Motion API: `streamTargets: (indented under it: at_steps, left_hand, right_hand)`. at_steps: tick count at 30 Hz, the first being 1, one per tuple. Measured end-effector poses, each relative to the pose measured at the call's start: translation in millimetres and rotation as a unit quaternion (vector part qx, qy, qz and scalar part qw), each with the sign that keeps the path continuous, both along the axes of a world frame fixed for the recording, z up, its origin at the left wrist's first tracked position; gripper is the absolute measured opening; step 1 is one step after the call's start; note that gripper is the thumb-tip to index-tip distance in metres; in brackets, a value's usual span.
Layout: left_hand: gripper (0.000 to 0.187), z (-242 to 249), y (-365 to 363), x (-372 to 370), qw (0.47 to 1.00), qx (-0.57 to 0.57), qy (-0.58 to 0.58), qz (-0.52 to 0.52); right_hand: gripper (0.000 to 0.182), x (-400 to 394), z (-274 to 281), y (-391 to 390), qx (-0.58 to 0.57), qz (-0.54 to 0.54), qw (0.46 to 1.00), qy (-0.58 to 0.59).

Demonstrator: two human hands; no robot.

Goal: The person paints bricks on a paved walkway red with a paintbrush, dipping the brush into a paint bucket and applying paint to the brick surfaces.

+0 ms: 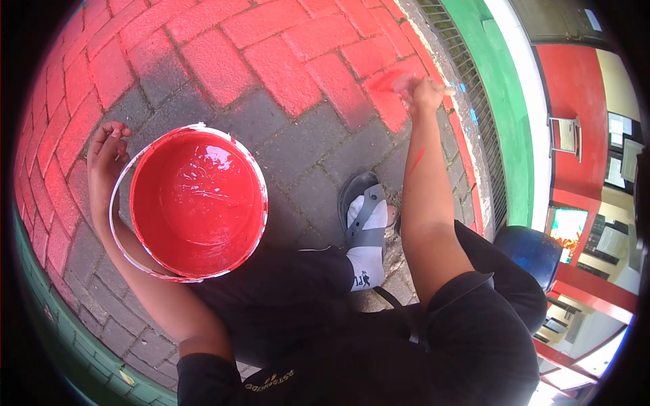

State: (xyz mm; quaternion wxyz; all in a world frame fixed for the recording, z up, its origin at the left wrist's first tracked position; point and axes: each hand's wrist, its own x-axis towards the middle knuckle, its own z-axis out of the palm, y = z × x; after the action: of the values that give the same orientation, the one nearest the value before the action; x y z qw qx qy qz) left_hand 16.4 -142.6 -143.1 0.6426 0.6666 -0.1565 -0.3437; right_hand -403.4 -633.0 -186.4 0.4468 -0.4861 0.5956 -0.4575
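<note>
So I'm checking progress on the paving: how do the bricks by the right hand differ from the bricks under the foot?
The bricks by the right hand are coated red; the bricks under the sandalled foot are bare dark grey. The red ones lie farther from the person, the grey ones nearer, beside the paint bucket. Both share one interlocking pattern.

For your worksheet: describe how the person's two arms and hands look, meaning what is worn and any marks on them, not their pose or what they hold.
Both arms are bare below short black sleeves. The left hand wears no glove or jewellery that shows. The right hand is blurred, also ungloved, and smeared with red. A thin red paint streak marks the right forearm.
</note>
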Motion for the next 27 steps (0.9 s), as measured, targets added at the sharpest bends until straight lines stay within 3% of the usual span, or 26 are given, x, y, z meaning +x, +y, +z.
streamTargets:
  at_steps: [2, 5, 7, 8, 10, 12, 14, 15, 17, 18, 19, 20, 21, 23, 25, 27]
  left_hand:
    - [0.018, -2, 0, 2, 1.000, 0.003, -0.003, -0.001]
    - [0.019, -3, 1, 2, 1.000, 0.007, -0.010, 0.001]
    - [0.019, 0, -1, -3, 1.000, 0.009, -0.011, -0.004]
    - [0.018, 4, -4, -7, 1.000, 0.017, -0.018, 0.002]
    - [0.018, 6, -7, -11, 0.999, 0.025, -0.027, 0.003]
    - [0.018, 4, -8, -10, 0.999, 0.035, -0.003, 0.005]
    - [0.018, 2, -8, -8, 0.999, 0.035, -0.009, 0.006]
    - [0.018, 0, -6, -8, 0.999, 0.035, -0.011, 0.009]
    - [0.018, -2, -5, -7, 0.999, 0.047, -0.009, 0.014]
    - [0.018, -2, -6, -6, 0.998, 0.052, -0.010, 0.017]
    - [0.018, -1, -6, -6, 0.998, 0.052, -0.009, 0.018]
    - [0.018, -1, -7, -6, 0.998, 0.054, -0.009, 0.021]
    - [0.018, -1, -7, -6, 0.998, 0.056, -0.010, 0.023]
    - [0.019, -1, -7, -5, 0.998, 0.060, -0.011, 0.019]
    - [0.019, -1, -6, -7, 0.998, 0.064, -0.008, 0.015]
    - [0.021, 2, -8, -9, 0.997, 0.071, 0.000, 0.021]
  right_hand:
    - [0.017, -69, -59, -3, -0.010, -0.053, 0.998, 0.035]
    - [0.016, -105, -19, 50, 0.080, -0.127, 0.989, 0.012]
    - [0.020, -143, -12, 44, 0.018, -0.127, 0.960, 0.250]
    - [0.020, -128, 3, 49, 0.017, -0.128, 0.959, 0.251]
    - [0.028, -69, 45, 70, -0.061, -0.132, 0.880, 0.452]
    - [0.034, -46, 9, 41, -0.106, -0.030, 0.875, 0.472]
    - [0.020, 0, -13, 2, -0.018, -0.068, 0.940, 0.334]
    - [0.020, 4, -6, 5, -0.015, -0.065, 0.940, 0.336]
    - [0.011, 12, 13, 11, 0.008, 0.029, 1.000, -0.005]
    - [0.008, -27, -27, -13, -0.029, 0.015, 0.995, 0.094]
    - [0.007, -52, -38, -13, -0.011, -0.017, 0.994, 0.103]
    - [0.007, -77, -50, -13, 0.006, -0.049, 0.993, 0.110]
    - [0.009, -91, -31, 19, 0.079, -0.098, 0.992, 0.026]
    - [0.012, -147, -36, 16, 0.001, -0.106, 0.954, 0.280]
    - [0.013, -157, -25, 20, -0.029, -0.113, 0.934, 0.337]
    - [0.014, -120, 19, 42, -0.050, -0.122, 0.869, 0.476]
